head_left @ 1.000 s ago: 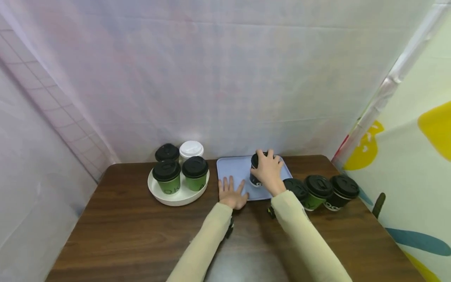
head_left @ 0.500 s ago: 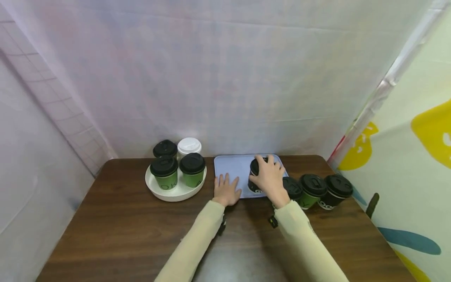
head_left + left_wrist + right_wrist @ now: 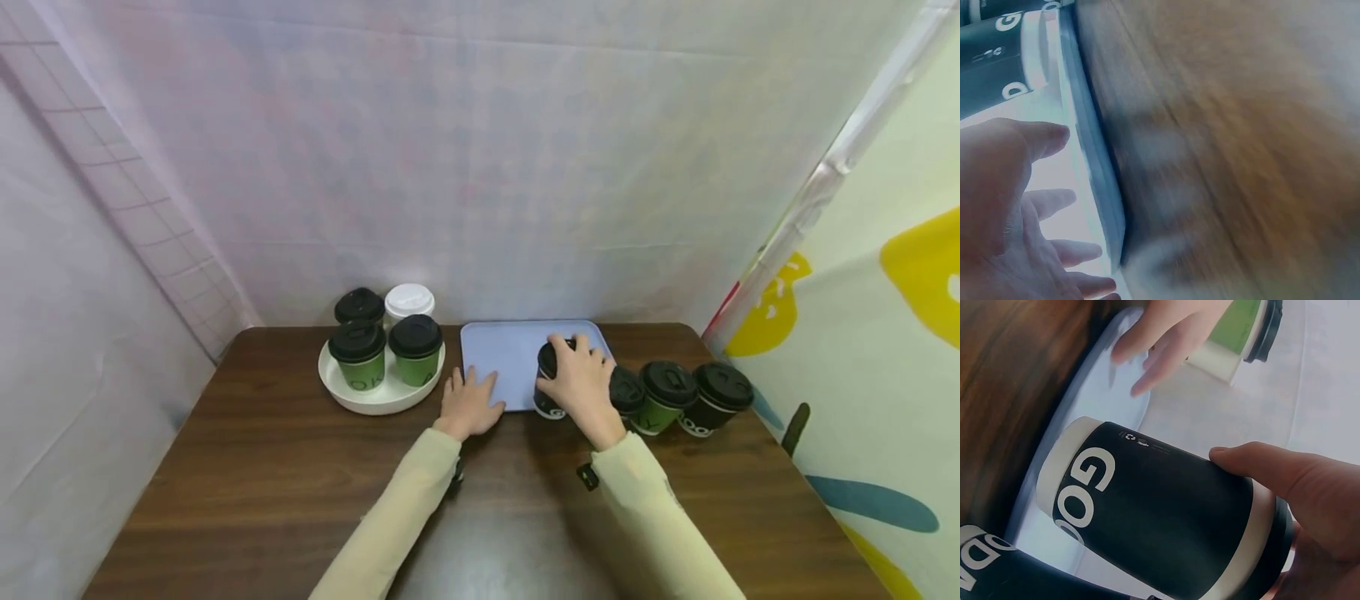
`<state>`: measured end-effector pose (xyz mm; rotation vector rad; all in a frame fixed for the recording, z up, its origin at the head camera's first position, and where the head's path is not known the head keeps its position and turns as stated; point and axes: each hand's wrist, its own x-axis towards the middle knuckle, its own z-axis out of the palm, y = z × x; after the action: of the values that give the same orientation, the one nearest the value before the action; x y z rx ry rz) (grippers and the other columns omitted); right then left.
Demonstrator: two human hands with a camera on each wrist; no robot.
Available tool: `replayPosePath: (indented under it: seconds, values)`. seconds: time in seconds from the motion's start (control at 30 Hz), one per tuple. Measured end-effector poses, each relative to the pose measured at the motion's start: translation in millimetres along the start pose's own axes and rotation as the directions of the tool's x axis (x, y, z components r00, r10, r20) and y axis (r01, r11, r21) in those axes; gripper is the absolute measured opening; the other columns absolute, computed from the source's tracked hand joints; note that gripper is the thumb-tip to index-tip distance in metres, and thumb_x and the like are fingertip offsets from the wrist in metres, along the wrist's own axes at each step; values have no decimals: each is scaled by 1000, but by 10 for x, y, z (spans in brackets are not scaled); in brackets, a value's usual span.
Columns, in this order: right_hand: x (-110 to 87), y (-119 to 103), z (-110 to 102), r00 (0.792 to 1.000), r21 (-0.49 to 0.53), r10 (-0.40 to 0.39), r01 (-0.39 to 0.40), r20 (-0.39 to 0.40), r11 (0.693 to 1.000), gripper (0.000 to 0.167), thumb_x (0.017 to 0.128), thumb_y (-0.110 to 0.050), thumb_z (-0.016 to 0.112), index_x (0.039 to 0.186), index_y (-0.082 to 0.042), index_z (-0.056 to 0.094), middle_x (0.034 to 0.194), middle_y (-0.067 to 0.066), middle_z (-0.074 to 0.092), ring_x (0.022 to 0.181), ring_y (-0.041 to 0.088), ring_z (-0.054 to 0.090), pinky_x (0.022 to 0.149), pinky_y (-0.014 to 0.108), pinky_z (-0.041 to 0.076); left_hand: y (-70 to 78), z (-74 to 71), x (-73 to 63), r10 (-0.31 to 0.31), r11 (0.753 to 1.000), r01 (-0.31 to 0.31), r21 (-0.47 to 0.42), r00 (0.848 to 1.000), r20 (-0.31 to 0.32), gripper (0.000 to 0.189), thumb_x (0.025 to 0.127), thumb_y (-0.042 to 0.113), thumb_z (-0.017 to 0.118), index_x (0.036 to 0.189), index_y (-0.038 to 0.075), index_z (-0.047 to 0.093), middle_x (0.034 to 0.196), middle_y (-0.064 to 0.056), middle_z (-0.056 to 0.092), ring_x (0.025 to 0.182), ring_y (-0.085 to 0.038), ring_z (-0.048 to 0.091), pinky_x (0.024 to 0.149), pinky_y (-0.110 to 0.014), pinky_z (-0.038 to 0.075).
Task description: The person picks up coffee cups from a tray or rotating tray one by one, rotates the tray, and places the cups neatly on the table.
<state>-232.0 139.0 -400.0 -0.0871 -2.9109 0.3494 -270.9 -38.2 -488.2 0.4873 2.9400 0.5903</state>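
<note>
My right hand [image 3: 587, 387] grips a black paper coffee cup [image 3: 1160, 506] near its black lid, fingers spread around the top. In the head view this cup [image 3: 550, 385] overlaps the front edge of a pale blue tray [image 3: 525, 329]; whether its base touches the tray I cannot tell. White "GOO" lettering shows on its side in the right wrist view. My left hand [image 3: 468, 404] lies at the tray's front left corner, fingers straight and spread, holding nothing. In the left wrist view its fingers [image 3: 1075, 252] are over the tray by the rim.
A round white tray [image 3: 375, 408] on the left carries several lidded cups, including a green one [image 3: 416, 367] and one with a white lid [image 3: 409, 300]. Right of the blue tray stand three black-lidded cups, among them a green one [image 3: 660, 408]. A cloth wall [image 3: 465, 167] rises behind the table [image 3: 300, 492].
My right hand has brought the black cup from over the tray toward its front edge. My left hand has slid left and back toward the tray's corner. The head view has shifted slightly.
</note>
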Motion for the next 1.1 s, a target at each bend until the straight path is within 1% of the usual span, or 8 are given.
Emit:
replayPosePath:
  seconds: [0.07,0.23,0.3,0.47,0.6,0.77,0.93,1.1]
  values:
    - [-20,2,7,1000,-2,-3,3,6,1000,74,85,-40,83,148,-17,54,147,29,49,119,61,55,103,73,41,-34,-30,-53,-6,1000,6,-2,1000,13,62,103,42,56,159,19,42,167,-28,30,155,-56,22,128,-62,22]
    - [-65,26,19,1000,-4,-5,5,7,1000,73,86,-40,82,148,-17,54,148,29,48,119,61,54,101,71,41,-86,-122,-212,-4,998,7,-59,999,42,65,103,40,56,161,18,37,166,-31,30,153,-59,24,128,-64,21]
    - [-85,34,23,1000,-2,-4,4,9,1000,72,86,-40,82,148,-17,54,149,29,47,120,60,54,101,71,41,-105,-154,-279,-3,997,7,-82,998,57,66,104,39,56,162,17,36,165,-31,33,152,-58,27,128,-64,22]
    - [-140,36,40,1000,5,-14,14,17,1000,72,86,-38,82,148,-16,54,150,30,46,120,60,54,103,71,39,-193,-179,-428,-17,994,26,-109,996,88,65,104,40,56,162,18,36,162,-26,42,150,-53,36,124,-65,30]
    - [-181,24,53,1000,5,-26,26,5,1000,72,85,-36,83,147,-15,55,151,29,46,119,60,54,104,72,38,-265,-200,-530,-27,993,36,-116,997,76,64,103,41,56,160,17,40,160,-25,45,148,-51,40,122,-63,33]
    - [-224,3,51,999,-2,-32,32,-6,999,71,84,-36,84,145,-16,55,150,29,47,119,59,55,105,72,37,-309,-264,-661,-37,993,43,-110,998,55,65,102,41,58,159,17,42,157,-26,49,145,-50,46,120,-62,38]
    - [-276,-24,48,999,-8,-42,42,-15,999,71,83,-37,85,145,-16,56,150,29,48,118,59,55,106,71,37,-362,-311,-732,-43,994,46,-95,998,35,64,101,41,59,158,15,44,155,-26,51,142,-50,49,117,-62,41]
    - [-339,-45,98,998,-13,-59,59,-12,998,72,82,-37,86,144,-16,56,149,29,49,117,58,57,105,71,37,-419,-307,-803,-50,996,54,-77,998,48,64,101,40,59,157,14,45,154,-26,52,141,-48,50,117,-61,41]
